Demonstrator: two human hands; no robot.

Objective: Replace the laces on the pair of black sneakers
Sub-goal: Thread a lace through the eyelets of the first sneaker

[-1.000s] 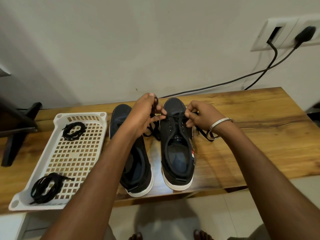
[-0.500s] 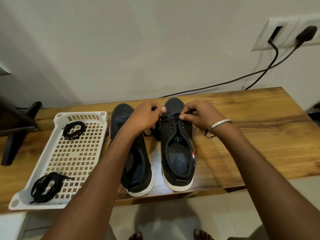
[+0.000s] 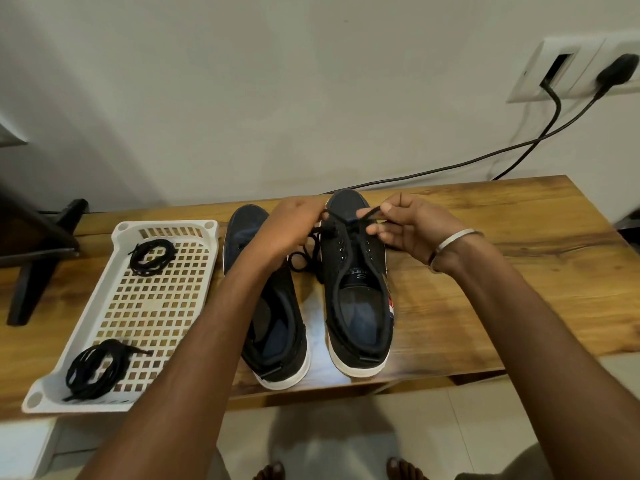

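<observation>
Two black sneakers with white soles stand side by side on the wooden table, toes toward the wall. Over the toe end of the right sneaker (image 3: 356,292), my left hand (image 3: 289,225) pinches one end of a black lace (image 3: 311,251), and my right hand (image 3: 405,225) pinches the other end above the front eyelets. Slack lace loops down between the shoes. The left sneaker (image 3: 273,327) lies partly under my left forearm and shows no lace.
A white perforated tray (image 3: 145,306) sits left of the shoes, holding two bundles of black laces (image 3: 152,255) (image 3: 98,367). Black cables (image 3: 519,147) run from a wall socket (image 3: 568,69) down behind the table (image 3: 502,271). A dark stand (image 3: 38,251) is at far left.
Both hands have shifted toward the toe of the right sneaker. My right hand rose and opened out, pulling its lace end up from the eyelets.
</observation>
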